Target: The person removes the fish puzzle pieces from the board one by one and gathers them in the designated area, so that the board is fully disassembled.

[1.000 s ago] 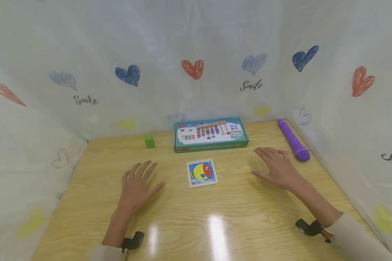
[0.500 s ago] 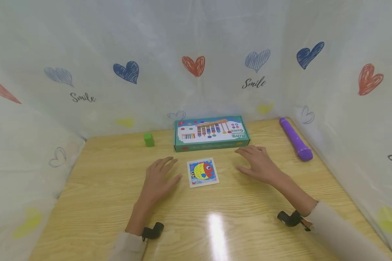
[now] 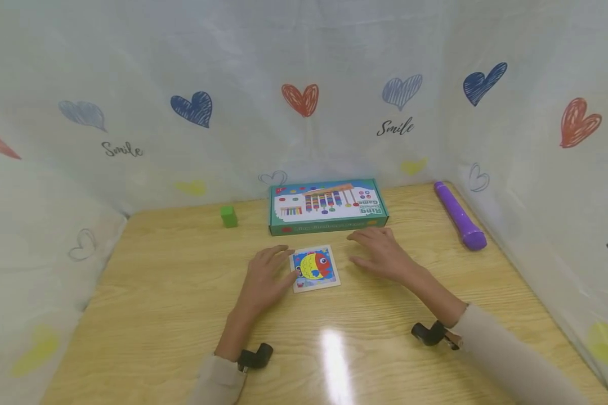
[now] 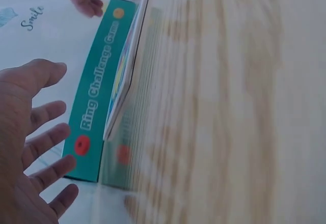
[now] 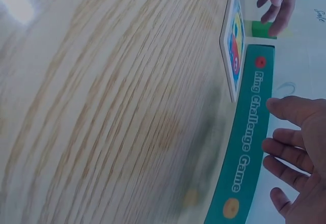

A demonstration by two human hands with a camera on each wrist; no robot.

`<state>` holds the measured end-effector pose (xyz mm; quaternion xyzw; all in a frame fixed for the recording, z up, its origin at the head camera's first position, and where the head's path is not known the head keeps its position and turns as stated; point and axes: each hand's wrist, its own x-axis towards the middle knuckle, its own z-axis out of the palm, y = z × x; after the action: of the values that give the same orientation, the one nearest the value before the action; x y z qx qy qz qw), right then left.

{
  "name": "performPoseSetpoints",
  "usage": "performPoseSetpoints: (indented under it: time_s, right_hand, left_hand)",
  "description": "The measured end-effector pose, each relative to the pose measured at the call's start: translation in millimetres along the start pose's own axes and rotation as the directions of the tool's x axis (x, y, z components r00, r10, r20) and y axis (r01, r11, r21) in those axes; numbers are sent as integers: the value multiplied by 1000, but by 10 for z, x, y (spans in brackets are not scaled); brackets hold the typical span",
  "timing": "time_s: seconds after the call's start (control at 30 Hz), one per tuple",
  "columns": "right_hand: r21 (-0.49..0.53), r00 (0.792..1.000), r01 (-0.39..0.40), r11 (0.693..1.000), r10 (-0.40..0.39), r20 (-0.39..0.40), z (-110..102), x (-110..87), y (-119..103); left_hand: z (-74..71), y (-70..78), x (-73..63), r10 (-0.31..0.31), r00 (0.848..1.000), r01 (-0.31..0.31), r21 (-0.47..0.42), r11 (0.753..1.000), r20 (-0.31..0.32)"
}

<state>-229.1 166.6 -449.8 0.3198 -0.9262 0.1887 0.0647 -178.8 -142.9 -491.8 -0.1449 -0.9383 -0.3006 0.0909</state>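
A square picture board with a yellow and red fish (image 3: 316, 269) lies flat on the wooden table between the two hands. My left hand (image 3: 264, 280) is at the board's left edge, its thumb and fingertips overlapping that edge in the head view. Seen from the left wrist, the loosely spread fingers (image 4: 48, 145) hold nothing and look raised above the table. On the board's other side hovers my right hand (image 3: 382, 256), apart from it. Its fingers (image 5: 290, 155) are relaxed, with nothing in them, in the right wrist view.
Behind the board lies a green Ring Challenge Game box (image 3: 329, 207). A green block (image 3: 229, 217) stands at the back left. Toward the right edge rests a purple toy microphone (image 3: 460, 216). White curtains printed with hearts (image 3: 300, 100) enclose the back and sides.
Both hands have moved inward toward the fish board, the left going right and the right going left. The board, box, block and microphone stay in place.
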Motion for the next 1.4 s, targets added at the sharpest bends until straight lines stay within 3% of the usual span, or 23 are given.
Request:
performPoseSetpoints:
  time_s: [0.17, 0.7, 1.0, 1.4]
  right_hand:
    - [16, 999, -21, 1000, 20, 31, 67, 39, -27]
    - [31, 998, 29, 999, -31, 56, 204, 192, -56]
    - [26, 997, 30, 999, -32, 76, 262, 248, -90]
    - [26, 990, 52, 998, -55, 127, 366, 374, -145]
  left_hand:
    - [115, 37, 3, -7, 1000, 8, -39, 999, 15]
    - [302, 130, 39, 120, 993, -120, -60, 991, 3]
    - [420, 152, 28, 181, 983, -181, -5, 983, 19]
    - [424, 120, 21, 180, 982, -186, 132, 974, 53]
